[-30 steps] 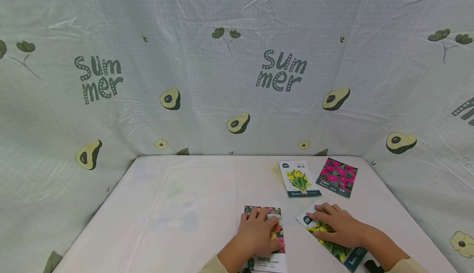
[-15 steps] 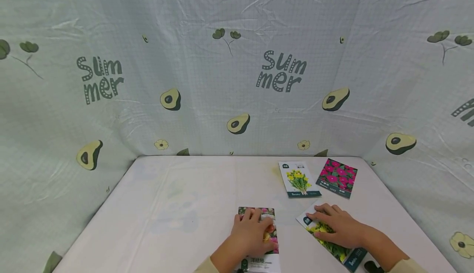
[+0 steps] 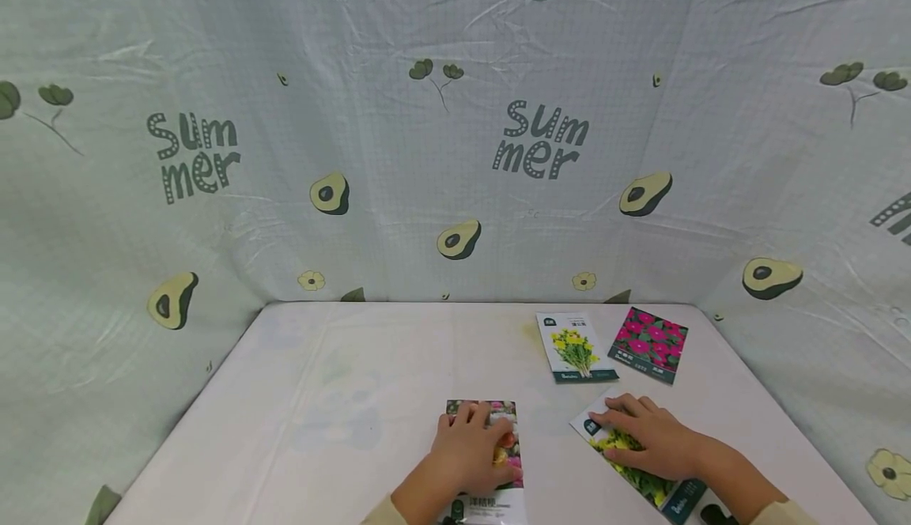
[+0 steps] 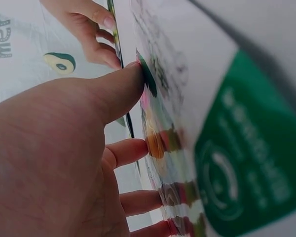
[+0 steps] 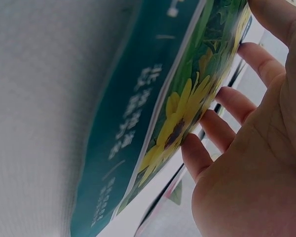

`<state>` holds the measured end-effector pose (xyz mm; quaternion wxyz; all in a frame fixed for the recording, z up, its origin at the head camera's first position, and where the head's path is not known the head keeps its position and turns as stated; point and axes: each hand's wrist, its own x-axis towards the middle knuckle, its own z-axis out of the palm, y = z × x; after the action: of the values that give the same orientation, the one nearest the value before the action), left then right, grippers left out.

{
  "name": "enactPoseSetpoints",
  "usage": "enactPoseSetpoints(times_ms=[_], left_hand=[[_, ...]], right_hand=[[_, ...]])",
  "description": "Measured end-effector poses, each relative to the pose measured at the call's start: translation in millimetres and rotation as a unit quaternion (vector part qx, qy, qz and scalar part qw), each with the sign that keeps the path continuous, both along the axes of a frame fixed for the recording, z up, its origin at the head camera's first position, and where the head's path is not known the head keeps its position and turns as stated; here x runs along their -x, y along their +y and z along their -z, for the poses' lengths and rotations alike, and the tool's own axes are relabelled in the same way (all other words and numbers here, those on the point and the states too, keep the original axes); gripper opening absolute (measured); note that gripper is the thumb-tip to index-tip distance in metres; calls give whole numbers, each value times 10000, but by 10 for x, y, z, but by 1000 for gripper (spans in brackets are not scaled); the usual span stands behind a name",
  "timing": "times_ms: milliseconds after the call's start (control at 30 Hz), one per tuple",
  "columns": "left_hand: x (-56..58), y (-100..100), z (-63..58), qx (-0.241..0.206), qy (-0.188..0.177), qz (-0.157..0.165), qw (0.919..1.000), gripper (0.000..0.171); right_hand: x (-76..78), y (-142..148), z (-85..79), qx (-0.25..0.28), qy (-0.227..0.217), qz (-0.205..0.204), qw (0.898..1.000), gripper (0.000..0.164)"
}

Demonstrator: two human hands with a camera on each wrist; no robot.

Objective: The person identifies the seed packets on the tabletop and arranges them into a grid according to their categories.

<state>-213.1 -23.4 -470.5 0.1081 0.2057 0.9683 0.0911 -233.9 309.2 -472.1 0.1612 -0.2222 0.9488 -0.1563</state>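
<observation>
My left hand [image 3: 466,450] rests on a flat seed packet [image 3: 507,500] printed with pink and orange flowers, its lower end white. In the left wrist view the thumb and fingertips touch the packet's printed face, near a green logo [image 4: 246,163]. To the right, my right hand [image 3: 658,438] lies over a slanted seed packet [image 3: 648,481] with yellow flowers and a dark teal bottom band. Seen from the right wrist, its fingers [image 5: 234,103] are spread and their tips press on the picture. Both hands cover part of their packets.
Farther back on the right of the white table [image 3: 320,430] lie two more packets: a white one with yellow flowers [image 3: 576,349] and one with magenta flowers [image 3: 649,345]. An avocado-print curtain [image 3: 398,153] encloses the table's back and sides.
My left hand has slid its packet leftward across the table, away from the yellow-flower packet. The right hand and the other packets have stayed in place.
</observation>
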Motion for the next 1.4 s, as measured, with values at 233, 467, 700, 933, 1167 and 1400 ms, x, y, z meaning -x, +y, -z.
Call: enactPoseSetpoints(times_ms=[233, 467, 700, 933, 1167, 1400], left_hand=[[-7, -77, -12, 23, 62, 21, 10000, 59], [-15, -135, -13, -9, 48, 45, 10000, 59], [-32, -199, -24, -63, 125, 38, 9999, 58], [-39, -261, -8, 71, 177, 35, 9998, 66], [-21, -344, 31, 53, 111, 62, 9999, 63], [-51, -425, -11, 6, 90, 82, 9999, 64]], right_hand=[[5, -7, -6, 0, -54, 47, 10000, 61], [-13, -6, -17, 48, -75, 21, 10000, 62], [-14, -3, -29, 49, -11, 26, 10000, 61], [-30, 7, -35, 167, 36, -23, 9999, 62], [-18, 15, -13, 118, 2, 39, 9999, 62], [-23, 6, -12, 114, -65, 77, 9999, 63]])
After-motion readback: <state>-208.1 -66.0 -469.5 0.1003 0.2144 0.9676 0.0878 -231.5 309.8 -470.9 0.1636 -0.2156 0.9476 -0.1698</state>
